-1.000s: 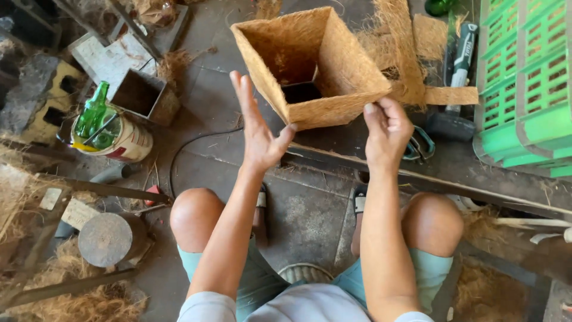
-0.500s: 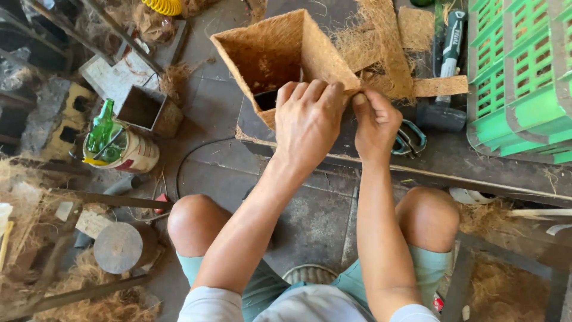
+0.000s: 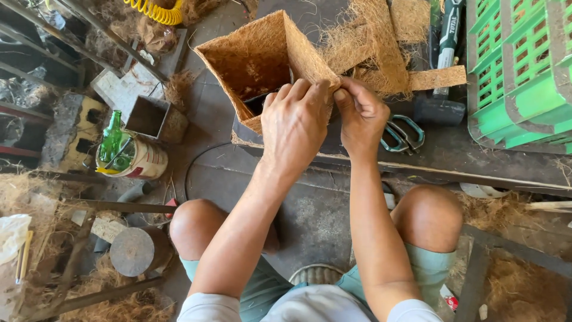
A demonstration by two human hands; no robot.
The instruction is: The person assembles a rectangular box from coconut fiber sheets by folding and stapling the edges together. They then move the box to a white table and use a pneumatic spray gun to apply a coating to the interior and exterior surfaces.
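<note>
1. Gripping the near edge of the square brown coconut-fibre pot (image 3: 262,59), your left hand (image 3: 295,128) lies over its front wall with the fingers curled over the rim, closed on the fibre.
2. Your right hand (image 3: 360,116) sits just beside the left, thumb and fingertips pinched on the pot's near right corner, where the two walls meet.
3. You have the pot tilted, its open mouth turned toward you, resting at the front edge of the dark, worn work surface (image 3: 476,161) ahead of your knees.
4. Loose sheets and a strip of the same brown coconut fibre (image 3: 387,42) lie just behind the pot, touching its right wall.
5. To the right of your right hand, a pair of teal-handled scissors (image 3: 402,134) lies flat on the surface, near your knuckles but apart from them.
6. Behind the scissors, a dark-and-teal power tool (image 3: 444,59) lies lengthwise, next to a bright green plastic crate (image 3: 518,71) at the far right.
7. To your left, on the floor, a green glass bottle (image 3: 110,140) stands inside a round tin can (image 3: 140,161), well apart from both hands.
8. Just behind the can sits a small square metal box (image 3: 146,116), open at the top, and a coiled yellow hose (image 3: 152,11) shows at the upper edge.
</note>
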